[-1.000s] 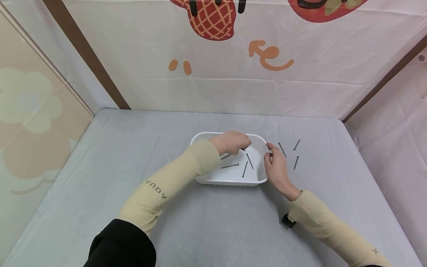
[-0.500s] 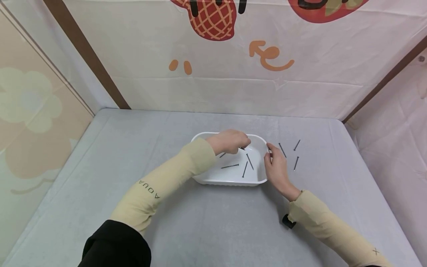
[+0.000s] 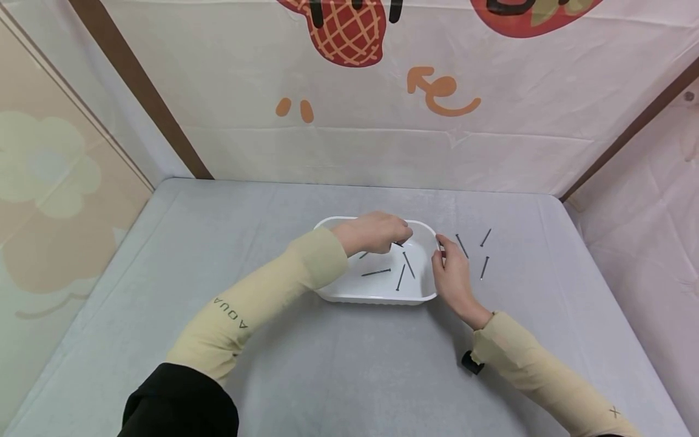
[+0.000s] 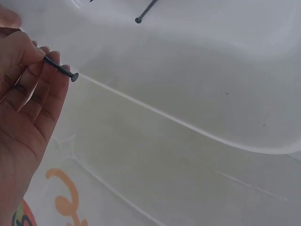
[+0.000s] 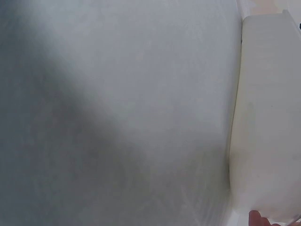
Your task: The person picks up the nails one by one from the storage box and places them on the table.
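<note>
My left hand (image 3: 372, 233) is over the white tray (image 3: 377, 299), pinching a dark nail (image 4: 60, 68) between thumb and fingers, its flat head sticking out past the fingertips. In the tray lie several more nails, among them one nail (image 3: 377, 272) lying crosswise and another nail (image 3: 409, 265) crossing near a third. My right hand (image 3: 455, 276) grips the tray's right rim, with the thumb toward the near side. In the right wrist view only its fingertips (image 5: 256, 219) show, at the foot of the tray's outer wall.
Right of the tray, three nails lie on the grey-covered table (image 3: 349, 376): a nail (image 3: 462, 245) close to my right hand, a nail (image 3: 486, 237) farther back and a nail (image 3: 485, 267) nearer. A printed cloth wall (image 3: 246, 152) rises behind the table.
My left forearm and elbow have swung left and slightly down, while the left hand stays over the tray with the nail. The right hand and the loose nails have not moved.
</note>
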`<state>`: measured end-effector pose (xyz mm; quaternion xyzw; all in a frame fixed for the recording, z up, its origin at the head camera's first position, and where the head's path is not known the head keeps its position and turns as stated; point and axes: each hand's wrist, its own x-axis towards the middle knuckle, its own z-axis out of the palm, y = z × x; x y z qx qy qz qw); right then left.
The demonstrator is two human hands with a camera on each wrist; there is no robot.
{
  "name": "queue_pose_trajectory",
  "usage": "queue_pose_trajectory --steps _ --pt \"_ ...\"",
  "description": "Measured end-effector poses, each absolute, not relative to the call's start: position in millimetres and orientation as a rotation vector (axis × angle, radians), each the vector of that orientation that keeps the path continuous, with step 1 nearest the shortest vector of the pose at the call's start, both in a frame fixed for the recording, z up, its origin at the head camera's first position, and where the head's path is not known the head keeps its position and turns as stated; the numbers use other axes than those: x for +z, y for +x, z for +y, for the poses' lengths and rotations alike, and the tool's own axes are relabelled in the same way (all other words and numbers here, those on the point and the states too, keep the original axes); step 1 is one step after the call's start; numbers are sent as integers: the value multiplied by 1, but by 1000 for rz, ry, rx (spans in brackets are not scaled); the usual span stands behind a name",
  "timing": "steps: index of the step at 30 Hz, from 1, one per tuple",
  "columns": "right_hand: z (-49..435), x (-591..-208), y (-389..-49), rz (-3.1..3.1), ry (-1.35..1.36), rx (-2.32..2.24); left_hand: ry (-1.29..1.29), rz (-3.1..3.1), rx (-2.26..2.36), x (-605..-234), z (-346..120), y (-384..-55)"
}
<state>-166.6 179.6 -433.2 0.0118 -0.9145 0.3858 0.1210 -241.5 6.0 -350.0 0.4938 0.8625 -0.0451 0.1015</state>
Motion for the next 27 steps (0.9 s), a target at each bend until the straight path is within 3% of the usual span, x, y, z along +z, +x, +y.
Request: queue_pose_trajectory --steps 27 --pt "179 -433 -167 -2673 24 1137 1438 2592 30 -335 -19 -232"
